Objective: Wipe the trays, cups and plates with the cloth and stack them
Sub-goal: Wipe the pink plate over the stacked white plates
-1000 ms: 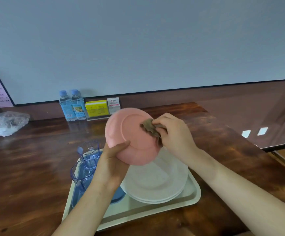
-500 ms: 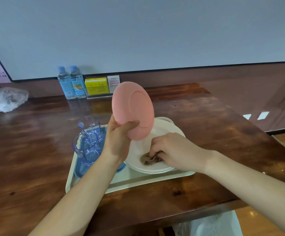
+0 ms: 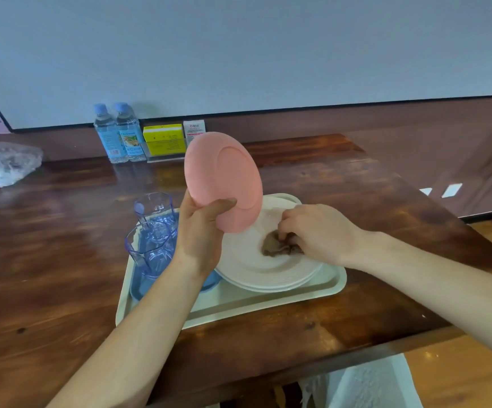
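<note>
My left hand [image 3: 200,231] grips the lower rim of a pink plate [image 3: 224,178], held upright above the tray with its underside toward me. My right hand [image 3: 317,231] rests on a brown cloth [image 3: 277,245], fingers curled over it, on the top plate of a white plate stack [image 3: 256,266]. The stack sits on a cream tray [image 3: 268,301]. Two clear blue cups [image 3: 153,231] stand at the tray's left side on a blue tray or mat [image 3: 142,285] that my left forearm partly hides.
Two water bottles [image 3: 118,134], a yellow box [image 3: 164,139] and a small white box [image 3: 193,130] line the wall at the back. A crumpled plastic bag [image 3: 3,163] lies at the far left. The wooden table's edge [image 3: 327,357] runs close in front.
My right hand left the pink plate and brought the cloth down onto the white plate stack. My left hand keeps the pink plate raised, now tilted more to the left.
</note>
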Action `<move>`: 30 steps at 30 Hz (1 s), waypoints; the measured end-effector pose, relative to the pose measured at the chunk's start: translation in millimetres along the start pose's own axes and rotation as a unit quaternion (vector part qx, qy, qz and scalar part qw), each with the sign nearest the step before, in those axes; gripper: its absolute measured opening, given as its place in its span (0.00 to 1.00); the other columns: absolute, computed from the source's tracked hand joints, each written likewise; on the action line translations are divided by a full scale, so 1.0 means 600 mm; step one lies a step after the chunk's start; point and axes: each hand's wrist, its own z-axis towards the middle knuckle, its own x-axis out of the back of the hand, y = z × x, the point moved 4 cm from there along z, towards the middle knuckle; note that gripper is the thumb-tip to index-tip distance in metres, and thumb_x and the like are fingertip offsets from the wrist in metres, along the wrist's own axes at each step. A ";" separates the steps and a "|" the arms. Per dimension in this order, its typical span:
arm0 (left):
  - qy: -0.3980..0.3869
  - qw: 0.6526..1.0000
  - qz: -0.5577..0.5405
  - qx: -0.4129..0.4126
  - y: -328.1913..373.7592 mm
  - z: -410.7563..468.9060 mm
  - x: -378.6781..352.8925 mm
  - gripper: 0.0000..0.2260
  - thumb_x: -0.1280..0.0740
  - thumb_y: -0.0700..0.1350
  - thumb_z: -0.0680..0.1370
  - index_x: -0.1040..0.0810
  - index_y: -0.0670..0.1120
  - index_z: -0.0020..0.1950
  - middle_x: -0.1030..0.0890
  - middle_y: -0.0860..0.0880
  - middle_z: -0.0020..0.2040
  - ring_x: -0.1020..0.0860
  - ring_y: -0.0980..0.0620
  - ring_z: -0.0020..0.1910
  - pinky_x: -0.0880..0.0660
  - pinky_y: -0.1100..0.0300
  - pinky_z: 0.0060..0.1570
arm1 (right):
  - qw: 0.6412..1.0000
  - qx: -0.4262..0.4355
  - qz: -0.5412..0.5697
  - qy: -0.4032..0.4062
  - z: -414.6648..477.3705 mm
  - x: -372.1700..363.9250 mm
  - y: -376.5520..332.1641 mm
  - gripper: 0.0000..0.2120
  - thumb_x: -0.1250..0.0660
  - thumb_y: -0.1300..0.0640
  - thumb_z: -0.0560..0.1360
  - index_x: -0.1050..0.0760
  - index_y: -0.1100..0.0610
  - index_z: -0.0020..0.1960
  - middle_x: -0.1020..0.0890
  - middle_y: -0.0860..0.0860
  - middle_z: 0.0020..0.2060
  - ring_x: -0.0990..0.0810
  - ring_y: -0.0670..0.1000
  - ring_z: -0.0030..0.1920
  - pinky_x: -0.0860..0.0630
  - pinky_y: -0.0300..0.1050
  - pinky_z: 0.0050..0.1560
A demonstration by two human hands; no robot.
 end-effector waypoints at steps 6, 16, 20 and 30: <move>0.007 1.000 0.001 -0.001 -0.006 -0.003 0.001 0.28 0.29 0.28 0.75 0.22 0.57 0.66 0.16 0.50 0.60 0.19 0.46 0.62 0.19 0.46 0.64 | 0.945 -0.032 0.322 -0.048 -0.016 -0.005 -0.043 0.13 0.30 0.67 0.79 0.13 0.51 0.53 0.15 0.40 0.51 0.17 0.39 0.52 0.22 0.36 0.56; 0.013 1.000 -0.013 0.015 0.002 -0.004 -0.004 0.29 0.27 0.28 0.73 0.22 0.55 0.67 0.16 0.48 0.61 0.19 0.44 0.63 0.19 0.47 0.60 | 0.929 -0.072 0.357 -0.062 -0.058 0.017 -0.031 0.12 0.31 0.64 0.82 0.14 0.48 0.53 0.15 0.35 0.45 0.17 0.39 0.43 0.22 0.35 0.44; -0.018 1.000 -0.021 0.012 0.018 -0.007 -0.016 0.28 0.27 0.35 0.71 0.21 0.52 0.70 0.13 0.49 0.60 0.16 0.45 0.61 0.17 0.46 0.59 | 0.924 -0.120 0.364 0.008 -0.079 0.065 0.017 0.12 0.30 0.62 0.81 0.14 0.46 0.52 0.13 0.38 0.47 0.14 0.42 0.49 0.18 0.40 0.50; -0.103 0.976 -0.159 0.105 0.045 -0.080 -0.072 0.26 0.44 0.55 0.87 0.26 0.38 0.76 0.21 0.35 0.72 0.21 0.37 0.72 0.27 0.37 0.74 | 0.829 -0.123 0.382 0.390 -0.061 0.091 -0.076 0.06 0.25 0.62 0.77 0.14 0.53 0.51 0.17 0.44 0.49 0.17 0.45 0.52 0.20 0.42 0.55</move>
